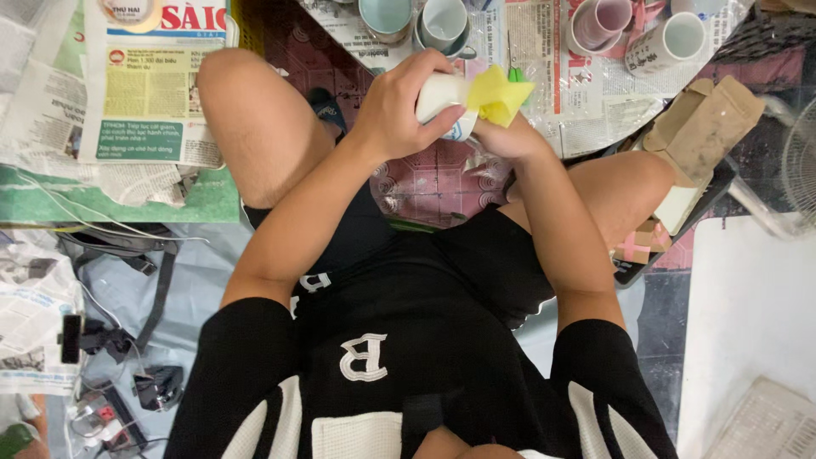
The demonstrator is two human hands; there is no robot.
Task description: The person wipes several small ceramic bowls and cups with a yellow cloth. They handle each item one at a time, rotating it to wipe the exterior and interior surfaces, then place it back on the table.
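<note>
- Black shirt (408,374) with white patches is nearest to the camera; both bare arms go out from it over the person's lap.
- Left hand (399,106) has its grip closed around a white cup (442,98), fingers wrapped over the side of it, and holds it up above the knees.
- Right hand (501,136) is just beside the left grip, under the cup, with its grip closed on a yellow cloth (497,95) that presses against the cup.
- Beyond the grips, on newspaper sheets (586,93) spread on the floor, stand more cups: two pale blue cups (416,21) close to the held cup, and pinkish and white cups (637,34) further to the right.
- To the right of the right grip lies an open cardboard box (701,136), near the knee.
- To the left of the left grip, more newspaper (140,93) lies well apart.
</note>
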